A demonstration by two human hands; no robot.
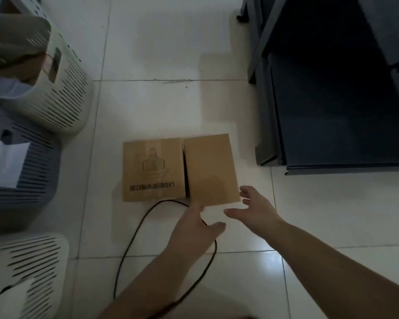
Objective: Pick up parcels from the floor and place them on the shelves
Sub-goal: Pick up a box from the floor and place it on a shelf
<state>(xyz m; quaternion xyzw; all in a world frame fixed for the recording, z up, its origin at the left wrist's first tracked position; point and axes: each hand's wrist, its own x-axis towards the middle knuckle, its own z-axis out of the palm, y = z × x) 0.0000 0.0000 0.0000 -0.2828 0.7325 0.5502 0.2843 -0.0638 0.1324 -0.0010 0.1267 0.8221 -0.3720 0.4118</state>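
Observation:
Two brown cardboard parcels lie side by side on the white tiled floor. The left parcel [153, 169] carries a printed drawing and upside-down lettering. The right parcel [211, 169] is plain. My left hand [195, 226] is spread just below the near edge of the plain parcel, its fingertips at the edge. My right hand [253, 207] hovers open at that parcel's near right corner, fingers apart. Neither hand grips anything. The dark metal shelf unit [332, 100] stands at the right.
A black cable [134, 231] loops over the floor under my left arm. Slotted plastic baskets stand along the left: a cream one [62, 97] holding items, a grey-blue one [32, 176] with a white paper, and another cream one [35, 272].

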